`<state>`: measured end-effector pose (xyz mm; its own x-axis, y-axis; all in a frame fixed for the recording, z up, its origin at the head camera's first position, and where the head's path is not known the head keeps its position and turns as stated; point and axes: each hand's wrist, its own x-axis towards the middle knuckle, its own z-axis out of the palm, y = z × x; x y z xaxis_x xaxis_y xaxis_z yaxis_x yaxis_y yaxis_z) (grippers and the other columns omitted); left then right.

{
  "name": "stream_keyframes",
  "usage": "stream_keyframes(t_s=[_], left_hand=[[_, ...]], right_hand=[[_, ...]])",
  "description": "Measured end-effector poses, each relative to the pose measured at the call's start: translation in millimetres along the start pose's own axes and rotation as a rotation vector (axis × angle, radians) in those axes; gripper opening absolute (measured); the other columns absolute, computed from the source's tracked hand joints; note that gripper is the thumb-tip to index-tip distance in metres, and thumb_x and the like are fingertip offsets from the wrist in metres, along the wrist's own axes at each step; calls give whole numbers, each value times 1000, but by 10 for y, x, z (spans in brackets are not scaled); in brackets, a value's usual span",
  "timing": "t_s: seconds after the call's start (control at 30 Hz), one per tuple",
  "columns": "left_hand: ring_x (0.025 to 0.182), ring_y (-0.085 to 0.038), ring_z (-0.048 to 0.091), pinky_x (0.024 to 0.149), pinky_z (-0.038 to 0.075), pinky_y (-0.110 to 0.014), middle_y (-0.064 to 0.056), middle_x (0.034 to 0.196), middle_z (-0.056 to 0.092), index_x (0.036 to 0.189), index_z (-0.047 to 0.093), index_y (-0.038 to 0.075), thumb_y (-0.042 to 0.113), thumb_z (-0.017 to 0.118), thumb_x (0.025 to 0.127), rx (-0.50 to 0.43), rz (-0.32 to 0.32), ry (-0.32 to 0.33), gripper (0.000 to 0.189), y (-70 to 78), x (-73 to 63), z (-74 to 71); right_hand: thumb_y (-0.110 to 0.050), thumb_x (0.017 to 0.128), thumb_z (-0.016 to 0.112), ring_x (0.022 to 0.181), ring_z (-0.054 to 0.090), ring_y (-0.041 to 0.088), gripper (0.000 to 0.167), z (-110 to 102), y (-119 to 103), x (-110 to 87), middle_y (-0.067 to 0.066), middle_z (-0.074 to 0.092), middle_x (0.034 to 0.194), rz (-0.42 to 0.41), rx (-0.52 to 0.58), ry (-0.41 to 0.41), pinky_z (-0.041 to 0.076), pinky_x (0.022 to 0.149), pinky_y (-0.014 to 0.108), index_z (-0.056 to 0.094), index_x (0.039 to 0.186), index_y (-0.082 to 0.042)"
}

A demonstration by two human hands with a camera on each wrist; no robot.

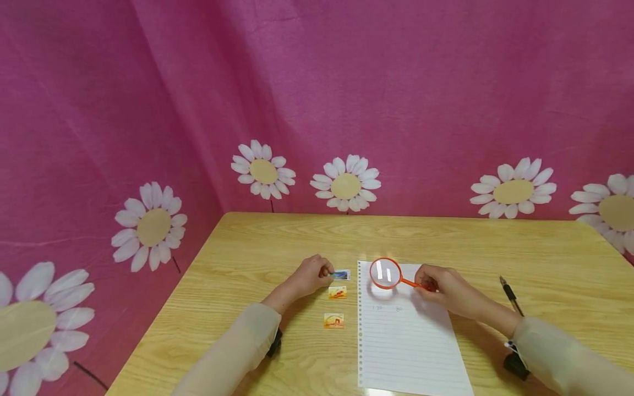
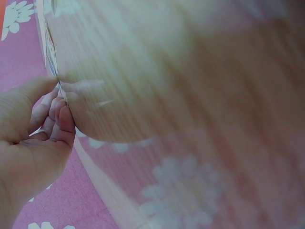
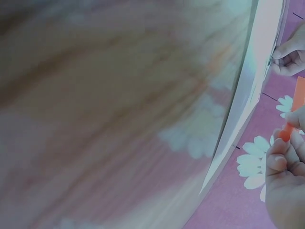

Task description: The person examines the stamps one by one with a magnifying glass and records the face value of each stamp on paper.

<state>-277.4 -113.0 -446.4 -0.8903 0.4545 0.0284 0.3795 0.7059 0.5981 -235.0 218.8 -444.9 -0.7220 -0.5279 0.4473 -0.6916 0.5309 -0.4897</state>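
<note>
My left hand pinches the left edge of a blue stamp low over the table. In the left wrist view, the thumb and fingertips of this hand meet at the table surface. Nearer to me lie two yellow-and-red stamps, an upper one and a lower one. My right hand grips the handle of an orange-rimmed magnifying glass, its lens over the top of a lined sheet of paper. The orange handle also shows between the right fingers in the right wrist view.
Handwritten figures stand near the top of the sheet. A black pen lies to the right, partly hidden by the right forearm. The wooden table ends at a pink curtain with white daisies, behind and along the left.
</note>
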Motion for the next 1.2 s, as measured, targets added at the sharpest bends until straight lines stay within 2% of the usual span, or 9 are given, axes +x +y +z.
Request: stream_keyframes(t_s=[0.5, 0.9, 1.2], left_hand=[[78, -12, 44, 74, 42, -25, -8, 89, 54, 97, 63, 1, 6, 65, 92, -4, -4, -14, 7, -13, -1, -6], [77, -11, 45, 72, 42, -23, -8, 88, 54, 97, 64, 1, 5, 65, 92, 4, 10, -9, 7, -18, 5, -10], [77, -12, 46, 72, 42, -23, -9, 89, 55, 97, 64, -1, 4, 65, 92, 0, 7, -10, 7, -20, 6, -8]], right_hand=[[6, 74, 76, 62, 41, -3, 30, 146, 20, 188, -15, 47, 68, -86, -11, -5, 38, 52, 15, 56, 80, -15], [4, 78, 73, 63, 42, -2, 26, 210, -123, 334, -12, 48, 69, -128, 3, -17, 38, 53, 15, 56, 80, -15], [6, 77, 73, 64, 42, 1, 28, 239, -166, 376, -5, 50, 68, -208, 12, 1, 37, 54, 13, 54, 81, -14]])
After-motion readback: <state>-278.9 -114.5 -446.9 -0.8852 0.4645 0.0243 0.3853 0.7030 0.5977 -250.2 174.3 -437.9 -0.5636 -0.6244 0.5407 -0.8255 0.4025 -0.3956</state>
